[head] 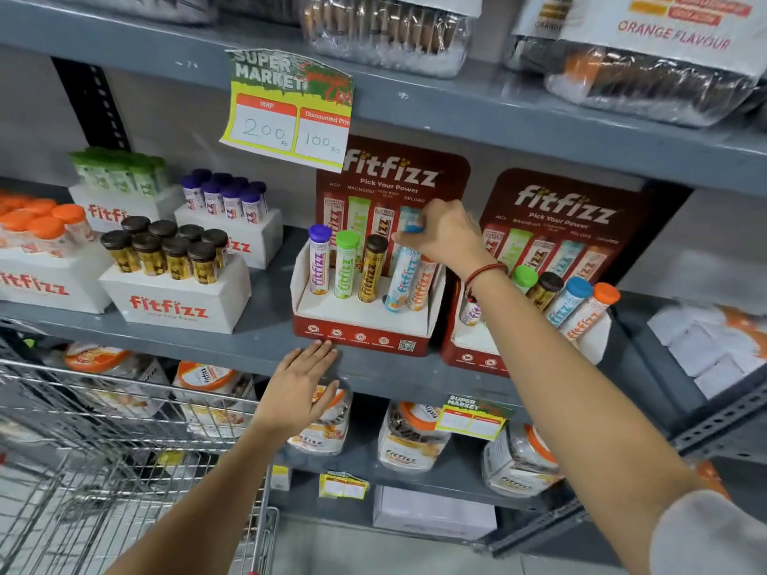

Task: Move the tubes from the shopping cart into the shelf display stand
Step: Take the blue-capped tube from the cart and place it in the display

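Grey store shelf [257, 342] with a red stand [361, 340]. Right hand [446, 234] pinches the cap of a blue tube [401, 280], seated in the stand below it beside an orange tube [421, 284]. Left hand [296, 392], fingers spread flat, touches the shelf edge; cart [103, 450] to its left.

Head view looks forward, slightly down, near the shelf [265, 346].
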{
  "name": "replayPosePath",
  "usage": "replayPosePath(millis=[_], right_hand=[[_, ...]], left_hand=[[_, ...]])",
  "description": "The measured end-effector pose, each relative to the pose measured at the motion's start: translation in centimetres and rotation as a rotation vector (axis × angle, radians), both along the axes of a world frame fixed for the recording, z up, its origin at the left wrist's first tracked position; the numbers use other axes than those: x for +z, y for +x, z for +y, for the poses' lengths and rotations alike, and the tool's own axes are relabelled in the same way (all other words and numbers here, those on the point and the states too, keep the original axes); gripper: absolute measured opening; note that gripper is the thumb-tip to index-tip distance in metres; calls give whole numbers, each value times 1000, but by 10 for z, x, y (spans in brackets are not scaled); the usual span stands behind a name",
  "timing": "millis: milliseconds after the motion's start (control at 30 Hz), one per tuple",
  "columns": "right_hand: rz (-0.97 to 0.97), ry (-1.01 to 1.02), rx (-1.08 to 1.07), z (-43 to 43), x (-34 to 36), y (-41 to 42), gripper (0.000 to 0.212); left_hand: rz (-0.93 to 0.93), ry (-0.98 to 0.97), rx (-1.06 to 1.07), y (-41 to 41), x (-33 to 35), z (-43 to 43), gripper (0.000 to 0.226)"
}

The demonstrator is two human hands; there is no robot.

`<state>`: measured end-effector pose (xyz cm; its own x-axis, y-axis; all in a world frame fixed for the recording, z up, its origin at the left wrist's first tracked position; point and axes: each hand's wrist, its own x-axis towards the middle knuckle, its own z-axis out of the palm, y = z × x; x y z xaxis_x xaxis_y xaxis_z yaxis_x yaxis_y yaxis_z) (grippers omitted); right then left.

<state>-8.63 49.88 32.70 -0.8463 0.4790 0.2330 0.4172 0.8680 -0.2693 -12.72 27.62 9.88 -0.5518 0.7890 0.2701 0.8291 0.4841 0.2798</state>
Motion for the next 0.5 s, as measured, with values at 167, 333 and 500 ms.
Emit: replayPosePath(millis=[167,333,500], right_hand=[[-5,-11,-48,-4,0,-10,46],[21,-5,-47,-3,-3,-16,42],[16,27,-55,-6,-8,-17,37]], left_hand=[[1,0,-12,-1,-1,0,70],[6,7,-7,-3,-4,0,74],[10,5,-15,-4,-4,0,76]])
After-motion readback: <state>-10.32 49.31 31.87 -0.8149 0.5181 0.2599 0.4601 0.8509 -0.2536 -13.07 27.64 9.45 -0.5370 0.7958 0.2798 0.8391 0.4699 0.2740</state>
